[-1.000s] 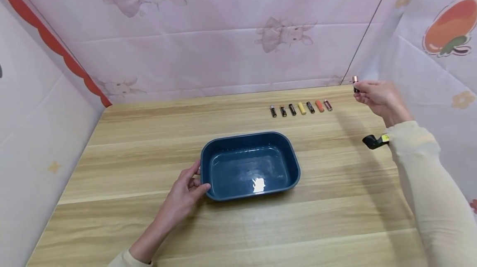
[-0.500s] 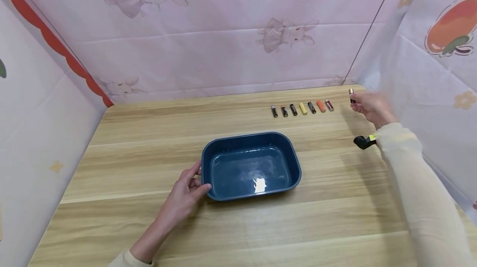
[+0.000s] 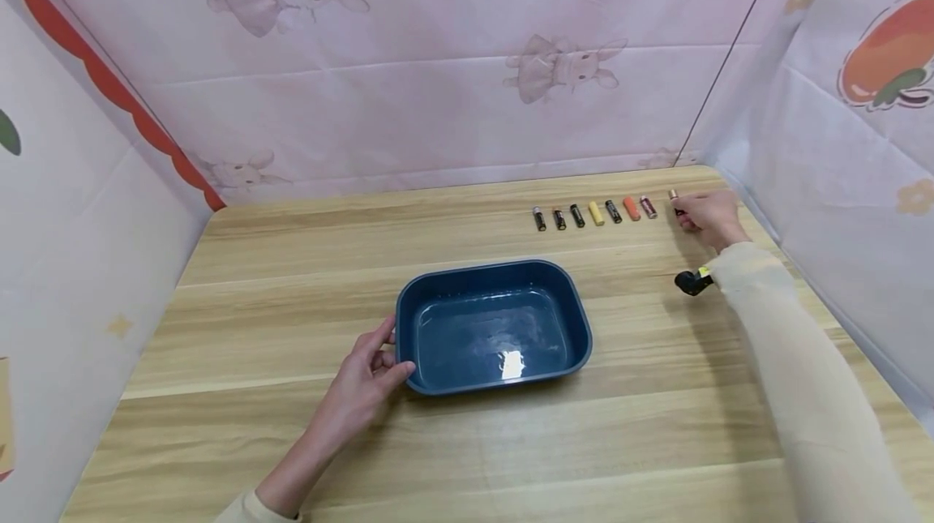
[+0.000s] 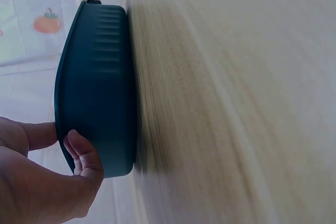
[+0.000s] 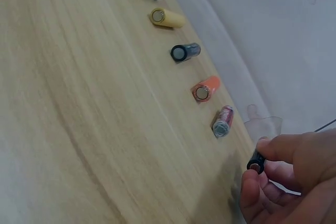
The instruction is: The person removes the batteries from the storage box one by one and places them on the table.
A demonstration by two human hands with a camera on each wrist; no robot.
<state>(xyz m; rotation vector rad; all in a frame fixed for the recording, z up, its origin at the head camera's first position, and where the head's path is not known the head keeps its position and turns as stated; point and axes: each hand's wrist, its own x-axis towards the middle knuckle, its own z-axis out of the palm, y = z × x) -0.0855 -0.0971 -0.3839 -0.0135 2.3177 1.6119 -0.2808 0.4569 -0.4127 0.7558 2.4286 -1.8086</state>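
Observation:
My left hand (image 3: pixel 359 390) grips the left end of a dark blue rectangular tub (image 3: pixel 485 324). In the left wrist view its thumb and curled fingers hold the tub's rim and outer wall. My right hand (image 3: pixel 713 217) pinches a black battery with a copper-coloured end (image 5: pixel 255 162) between thumb and fingers, at the right end of a battery row. Nearest to it lies a dark red battery (image 3: pixel 648 207), a small gap away. Leftward follow an orange battery (image 3: pixel 631 208), a black battery (image 3: pixel 613 212), a yellow battery (image 3: pixel 596 213) and several dark ones.
The wooden table (image 3: pixel 292 263) meets a pink printed curtain (image 3: pixel 409 117) just behind the row. White printed sheets hang at both sides. A black wrist-camera piece (image 3: pixel 691 283) sticks out from the right sleeve, over the table.
My right hand has come down and leftward with the battery, from above the table's far right corner to the end of the row. The left hand stays on the tub.

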